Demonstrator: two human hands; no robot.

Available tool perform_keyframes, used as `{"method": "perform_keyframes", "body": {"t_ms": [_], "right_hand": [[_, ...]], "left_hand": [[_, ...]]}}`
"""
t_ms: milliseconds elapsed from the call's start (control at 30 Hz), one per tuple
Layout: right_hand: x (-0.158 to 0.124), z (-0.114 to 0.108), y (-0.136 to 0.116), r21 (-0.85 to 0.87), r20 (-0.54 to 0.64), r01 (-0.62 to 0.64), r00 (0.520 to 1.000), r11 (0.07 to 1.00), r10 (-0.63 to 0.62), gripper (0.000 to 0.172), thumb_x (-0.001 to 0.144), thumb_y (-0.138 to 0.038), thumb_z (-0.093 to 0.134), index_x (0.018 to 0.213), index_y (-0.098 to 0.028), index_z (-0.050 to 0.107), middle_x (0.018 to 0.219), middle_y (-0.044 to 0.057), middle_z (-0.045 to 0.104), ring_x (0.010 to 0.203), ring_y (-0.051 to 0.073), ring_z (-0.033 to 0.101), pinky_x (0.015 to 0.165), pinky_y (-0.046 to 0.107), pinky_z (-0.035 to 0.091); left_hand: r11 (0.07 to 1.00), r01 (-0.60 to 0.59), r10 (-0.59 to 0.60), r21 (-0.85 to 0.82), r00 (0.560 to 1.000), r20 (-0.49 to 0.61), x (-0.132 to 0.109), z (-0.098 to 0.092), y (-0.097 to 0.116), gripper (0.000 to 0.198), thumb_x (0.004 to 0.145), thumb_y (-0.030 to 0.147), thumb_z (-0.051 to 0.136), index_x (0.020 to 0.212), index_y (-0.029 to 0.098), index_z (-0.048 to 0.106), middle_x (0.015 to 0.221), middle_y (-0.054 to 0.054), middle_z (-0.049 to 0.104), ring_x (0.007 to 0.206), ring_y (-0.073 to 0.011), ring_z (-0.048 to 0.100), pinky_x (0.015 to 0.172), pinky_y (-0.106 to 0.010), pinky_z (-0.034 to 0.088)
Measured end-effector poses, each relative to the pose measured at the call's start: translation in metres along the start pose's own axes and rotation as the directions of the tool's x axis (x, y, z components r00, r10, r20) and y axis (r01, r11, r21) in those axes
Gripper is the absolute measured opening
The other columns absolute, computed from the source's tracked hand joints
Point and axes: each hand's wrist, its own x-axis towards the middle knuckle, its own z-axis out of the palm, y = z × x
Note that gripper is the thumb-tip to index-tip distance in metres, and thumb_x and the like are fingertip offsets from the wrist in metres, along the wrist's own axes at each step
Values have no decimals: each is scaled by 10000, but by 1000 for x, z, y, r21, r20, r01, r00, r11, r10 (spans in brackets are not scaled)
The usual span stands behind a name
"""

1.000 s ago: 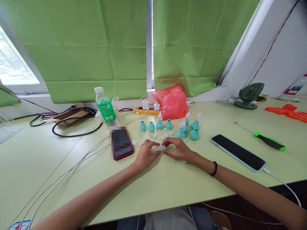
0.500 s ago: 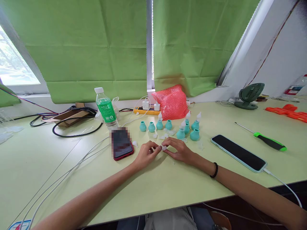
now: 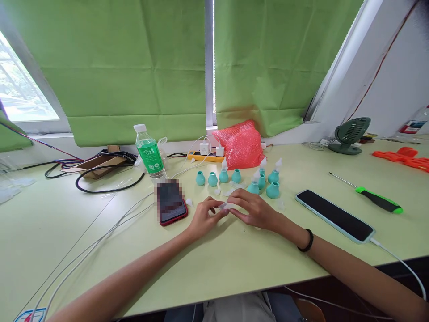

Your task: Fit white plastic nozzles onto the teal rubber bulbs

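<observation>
Presently works at a pale table (image 3: 201,277), with a red bag (image 3: 243,145) near its far edge. Has a water bottle (image 3: 149,156) left of the bag. Holds left hand (image 3: 205,217) and right hand (image 3: 253,210) close together in front of the bag, fingers bent. Has a red-cased phone (image 3: 177,211) nearer than the bag, to its left, and teal pots (image 3: 236,175) before the bag, several capped with white tips (image 3: 279,165). Pinches a small clear piece (image 3: 223,206) between both hands' fingertips, before the bag, nearer than the pots; cannot tell its exact shape.
</observation>
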Motion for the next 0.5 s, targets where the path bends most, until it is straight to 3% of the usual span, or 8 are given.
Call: {"method": "perform_keyframes", "body": {"t_ms": [133, 233, 300, 400, 500], "right_hand": [[1, -31, 12, -131, -129, -26, 992, 991, 9, 247, 718, -229, 542, 950, -218, 460, 842, 51, 548, 832, 189, 516, 706, 331, 453], [-8, -58, 32, -237, -345, -249, 925, 939, 159, 261, 690, -274, 567, 925, -204, 476, 836, 64, 550, 798, 195, 525, 694, 335, 452], [-19, -74, 47, -279, -406, -440, 860, 854, 310, 305, 679, -341, 563, 931, -186, 486, 858, 81, 547, 801, 209, 525, 660, 333, 455], [-41, -89, 71, -327, -265, -655, 756, 681, 599, 460, 636, -480, 553, 988, -190, 489, 921, 83, 548, 750, 216, 538, 573, 327, 454], [-62, -91, 88, -365, -30, -748, 605, 555, 796, 600, 593, -570, 537, 1053, -190, 473, 927, 85, 564, 706, 213, 553, 557, 324, 445]], "left_hand": [[999, 27, -27, 20, 1000, -16, 0, 1, -3, 279, 757, 373, 470, 846, 175, 645, 689, -28, 554, 603, -111, 470, 566, -216, 382], [998, 31, -30, 46, 999, -33, -1, 1, -4, 266, 756, 357, 472, 814, 168, 651, 657, -24, 556, 593, -111, 467, 554, -213, 377], [998, 17, -15, 57, 999, -37, -1, 1, -4, 261, 758, 345, 471, 791, 160, 652, 636, -23, 563, 599, -116, 474, 551, -214, 374], [996, -34, 36, 76, 999, -17, -2, 1, -3, 250, 765, 322, 464, 744, 155, 649, 608, -20, 576, 618, -126, 486, 566, -218, 374], [994, -65, 64, 92, 998, 9, -1, 1, -2, 247, 772, 305, 456, 719, 157, 647, 606, -21, 586, 636, -131, 493, 589, -224, 382]]}}
